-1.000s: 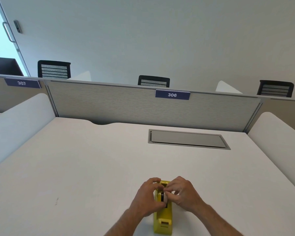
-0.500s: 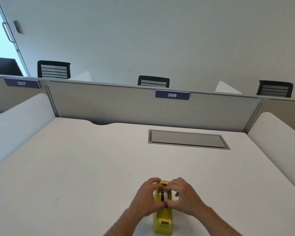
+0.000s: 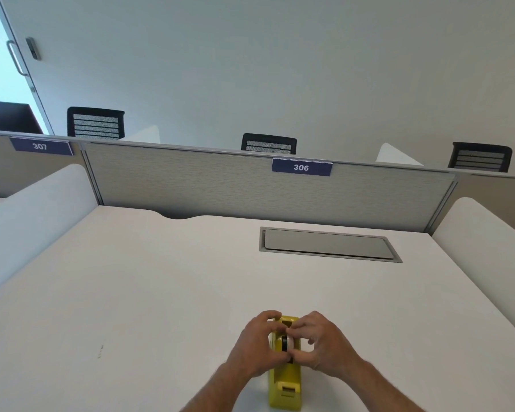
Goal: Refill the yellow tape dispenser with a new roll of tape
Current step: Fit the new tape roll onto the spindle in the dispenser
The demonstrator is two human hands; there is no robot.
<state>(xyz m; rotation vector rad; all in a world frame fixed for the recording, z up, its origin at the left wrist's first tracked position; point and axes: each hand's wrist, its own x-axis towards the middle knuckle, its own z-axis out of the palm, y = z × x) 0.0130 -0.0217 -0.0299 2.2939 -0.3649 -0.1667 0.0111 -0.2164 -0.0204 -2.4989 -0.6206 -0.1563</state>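
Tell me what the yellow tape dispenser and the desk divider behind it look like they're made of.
Yellow tape dispenser: likely moulded plastic, uniform colour, smooth rounded edges, slight sheen. Desk divider: apparently woven fabric panel, fine speckled grey texture, in what looks like a metal frame.

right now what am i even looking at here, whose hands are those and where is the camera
There is no machine here: a person is working with bare hands. The single picture comes from a wide-angle camera worn on that person's head, looking forward and down, so the arms come in from the bottom edge.

On the white desk stands a yellow tape dispenser, its cutter end pointing toward the person. The left hand curls around the dispenser's left side. The right hand pinches a roll of tape sitting in the dispenser's well, next to a black hub. Whether the roll is fully seated cannot be told.

Further back, a grey cable hatch is set flat into the desk, and a divider panel carries a sign reading 306. Black chair backs show behind it.
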